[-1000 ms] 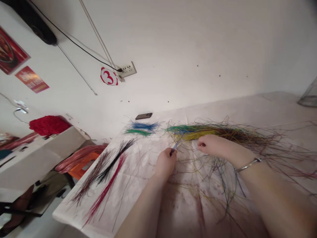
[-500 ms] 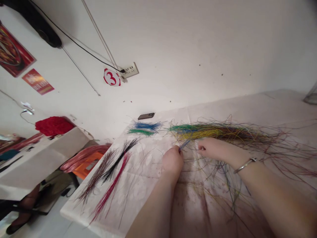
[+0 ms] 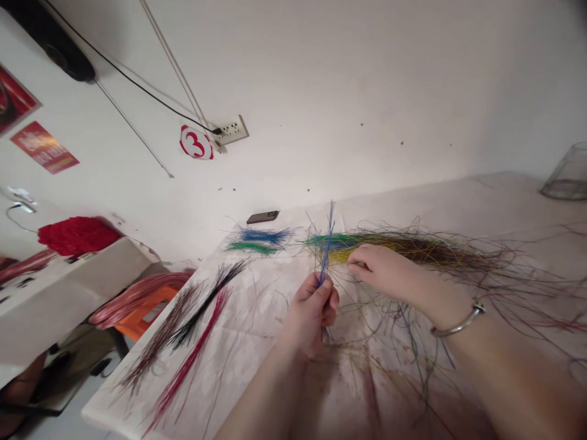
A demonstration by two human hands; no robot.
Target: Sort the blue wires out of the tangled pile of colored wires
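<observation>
My left hand [image 3: 314, 308] is closed round a thin bunch of blue strands [image 3: 327, 241] that stands upright above the table. My right hand [image 3: 383, 269], with a metal bangle [image 3: 458, 322] on the wrist, has its fingers pinched together at the near edge of a long tangled pile of mixed coloured strands [image 3: 426, 247]. What the fingertips pinch is too fine to make out. Both hands lie over a white sheet [image 3: 275, 305] on the table.
Sorted bundles lie on the sheet: blue [image 3: 263, 234], green [image 3: 250, 247], black [image 3: 206, 305], dark red [image 3: 160, 333] and bright red [image 3: 192, 357]. A phone [image 3: 262, 217] lies by the wall. A wire basket [image 3: 566, 174] stands far right. A neighbouring table with red material [image 3: 76, 235] is at left.
My left hand has lifted and turned the blue strands from lying low and slanted to standing upright. My right hand has shifted a little left into the pile's edge.
</observation>
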